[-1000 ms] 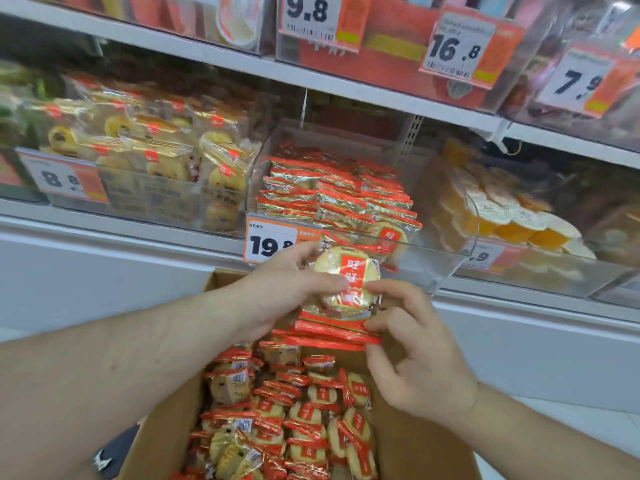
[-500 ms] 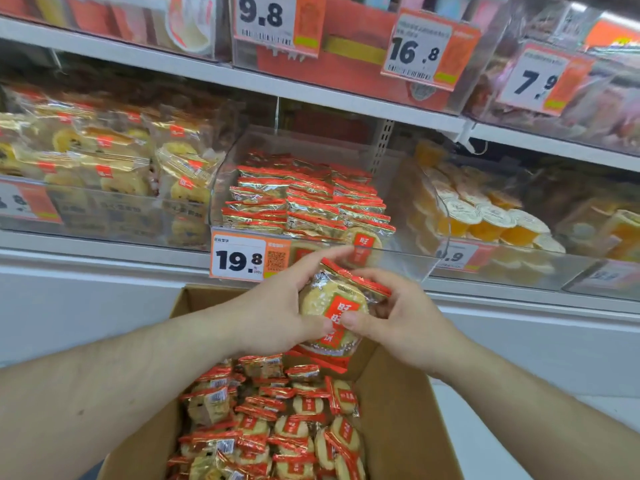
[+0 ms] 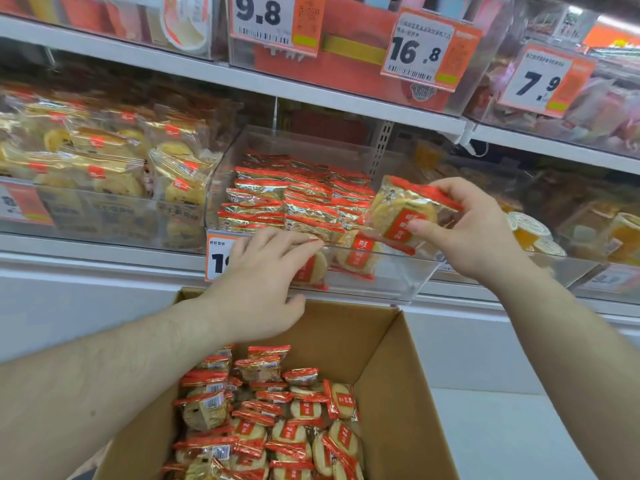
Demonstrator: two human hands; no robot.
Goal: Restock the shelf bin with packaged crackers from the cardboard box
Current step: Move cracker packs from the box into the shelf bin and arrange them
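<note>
A clear plastic shelf bin [image 3: 381,282] on the middle shelf holds stacked red-and-gold cracker packs [image 3: 294,199]. My right hand [image 3: 474,230] pinches a small stack of cracker packs [image 3: 405,216] over the bin's right front corner. My left hand [image 3: 266,278] stretches its fingers over the bin's front rim, fingertips on a pack [image 3: 311,268] lying at the front; it grips nothing. Below, an open cardboard box [image 3: 391,368] holds several more cracker packs [image 3: 277,420].
A 19.8 price tag [image 3: 218,258] hangs on the bin's front, partly behind my left hand. The neighbouring bin at left holds yellow pastry packs [image 3: 104,161]; at right are jelly cups [image 3: 530,230]. The upper shelf [image 3: 311,88] overhangs the bin.
My right hand has taken the packs alone and lifted them up and right, over the bin. My left hand let go and reached forward to the bin's front rim.
</note>
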